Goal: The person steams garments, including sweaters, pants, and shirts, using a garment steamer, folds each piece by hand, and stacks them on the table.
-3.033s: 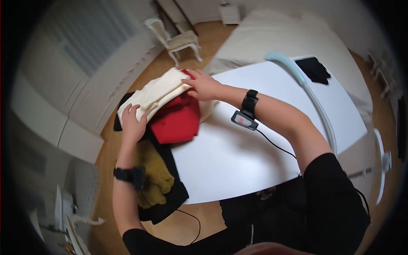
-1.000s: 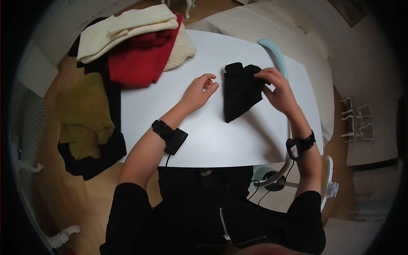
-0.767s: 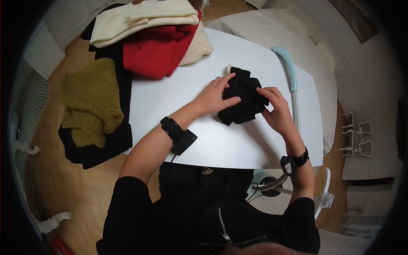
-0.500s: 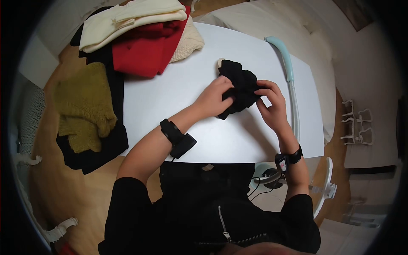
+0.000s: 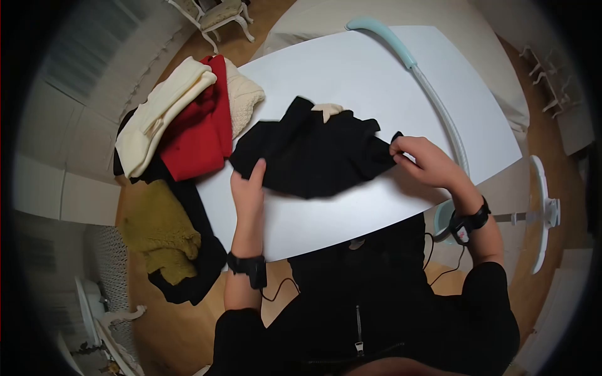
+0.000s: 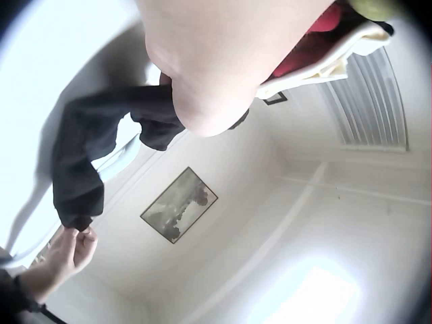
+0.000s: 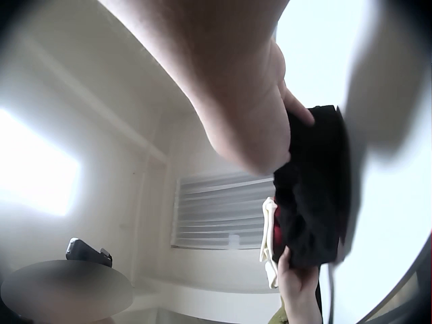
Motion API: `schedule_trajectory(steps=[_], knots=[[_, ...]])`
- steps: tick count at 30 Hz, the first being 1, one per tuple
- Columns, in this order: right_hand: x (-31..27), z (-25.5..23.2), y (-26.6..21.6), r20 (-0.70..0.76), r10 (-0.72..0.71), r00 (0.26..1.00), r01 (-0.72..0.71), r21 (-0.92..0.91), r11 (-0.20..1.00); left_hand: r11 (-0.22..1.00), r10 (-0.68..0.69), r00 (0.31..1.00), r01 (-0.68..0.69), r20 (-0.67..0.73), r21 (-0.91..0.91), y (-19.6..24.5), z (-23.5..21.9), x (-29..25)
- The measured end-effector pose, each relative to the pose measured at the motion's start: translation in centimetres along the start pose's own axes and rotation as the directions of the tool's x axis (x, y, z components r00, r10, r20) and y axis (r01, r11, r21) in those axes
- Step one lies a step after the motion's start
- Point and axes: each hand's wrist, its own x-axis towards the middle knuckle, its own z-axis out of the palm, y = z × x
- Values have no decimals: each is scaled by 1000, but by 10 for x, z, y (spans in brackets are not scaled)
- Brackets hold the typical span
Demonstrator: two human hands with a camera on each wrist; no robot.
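Observation:
A black garment (image 5: 313,153) is stretched out above the white table (image 5: 351,69) between my two hands. My left hand (image 5: 248,182) grips its left edge. At the right, my right hand (image 5: 417,156) pinches the other end. A cream label or lining (image 5: 327,110) shows at the garment's top edge. In the left wrist view the black garment (image 6: 88,152) hangs from my left hand, and my right hand (image 6: 71,246) pinches its far end. The right wrist view shows the black garment (image 7: 314,189) held by my right hand, with my left hand (image 7: 297,277) holding its far edge.
A pile of folded knitwear lies at the table's left corner: a cream sweater (image 5: 160,122), a red one (image 5: 200,135), a white knit (image 5: 241,100). A mustard sweater (image 5: 160,235) and dark cloth hang off the left side. A pale blue tube (image 5: 407,59) runs across the right.
The black garment was a bunched bundle on the table under both hands. It is now spread wide and lifted, my left hand having moved left and my right hand right.

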Motion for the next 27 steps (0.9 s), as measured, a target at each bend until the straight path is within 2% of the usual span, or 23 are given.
schedule_trajectory(steps=[1,2,3,4,5,6,7,8,10,12,13,14,15,17,20,21,22,23,24,26,27], knots=[[-7,-6,2,-8,4,1000,-4,17,1000,997,26,998,-22,-53,75,1,-9,-14],[-14,-11,3,126,56,990,-55,-15,998,988,55,993,-39,-104,151,1,-18,-28],[-19,-12,6,259,111,959,-101,-52,994,963,-6,994,35,-108,268,-5,-41,-37],[-23,-14,8,263,114,958,-108,-36,993,920,-68,990,110,-122,376,-7,-55,-42],[-26,-16,10,313,140,939,-119,-85,989,936,145,976,-82,-164,341,-16,-58,-50],[-26,-18,11,365,164,916,-121,-138,983,866,40,968,90,-247,492,10,-47,-59],[-22,-20,12,378,177,909,-120,-169,978,777,227,962,-85,-153,624,14,-43,-60],[-15,-19,13,391,167,905,-109,-165,980,640,396,918,-251,-31,726,17,-39,-56],[3,-14,7,252,121,960,-72,-198,978,471,452,870,-422,198,775,21,-25,-40],[21,-1,-3,211,145,967,-104,-192,976,414,296,861,-506,414,757,27,0,-18],[29,13,4,146,92,985,-58,-224,973,304,242,836,-547,492,780,22,6,-4],[36,23,8,81,38,996,-16,-261,965,221,206,849,-525,487,822,8,10,10],[45,26,9,76,33,997,-12,-261,965,213,173,865,-500,472,839,0,13,22],[62,26,13,226,128,966,-41,-353,935,200,146,875,-484,462,852,-7,16,39],[76,22,34,236,150,960,-68,-325,943,221,115,866,-500,487,837,-5,17,60],[80,20,37,121,88,989,-41,-348,937,245,123,872,-490,474,837,-2,19,65],[83,14,40,78,81,994,-46,-377,925,271,130,879,-476,459,836,0,20,67],[85,7,42,26,40,999,-28,-355,934,298,231,861,-506,453,810,1,21,68],[86,-3,38,-26,-4,1000,-5,-335,942,298,237,862,-504,448,811,10,24,65],[81,-24,24,-61,-76,995,56,-280,958,459,447,802,-585,396,669,35,28,54],[73,-37,10,-64,-167,984,154,-171,973,536,459,787,-615,411,579,52,26,41]])
